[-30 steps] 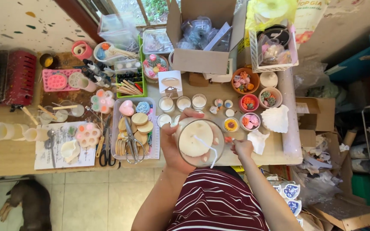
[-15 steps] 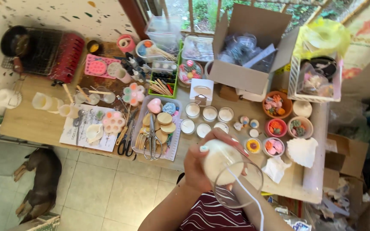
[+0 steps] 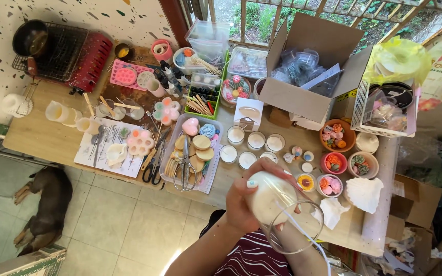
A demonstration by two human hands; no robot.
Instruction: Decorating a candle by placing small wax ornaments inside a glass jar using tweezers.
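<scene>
- Head view: left hand point(image 3: 245, 198) wraps around the closed end of a clear glass jar point(image 3: 281, 214) filled with white wax; jar tilted on its side, open mouth toward the near right, held above the near edge of the desk point(image 3: 42, 140).
- Right hand mostly hidden behind the jar; a few fingertips point(image 3: 296, 208) show through the glass, grip cannot be told.
- White wick point(image 3: 303, 234) trails out of the jar mouth toward the near right.
- Striped maroon shirt point(image 3: 254, 258) at bottom.
- Just beyond the jar on the desk: 5 small glass cups of white wax point(image 3: 248, 144) in 2 rows, small flower candle point(image 3: 305, 181), pink bowl point(image 3: 333, 162) with coloured pieces.
- Right edge of desk: white shell-shaped piece point(image 3: 363, 193), crumpled tissue point(image 3: 332, 211) just beside the jar.
- Left of the cups: clear tray point(image 3: 192, 151) with wooden discs and scissors point(image 3: 184, 163).
- Far edge: open cardboard box point(image 3: 313, 76), green bin of sticks point(image 3: 200, 99), white basket point(image 3: 384, 115).
- Far left corner: red wire rack point(image 3: 72, 59) with dark pan.
- Floor at left: brown dog point(image 3: 44, 207) lying down.
</scene>
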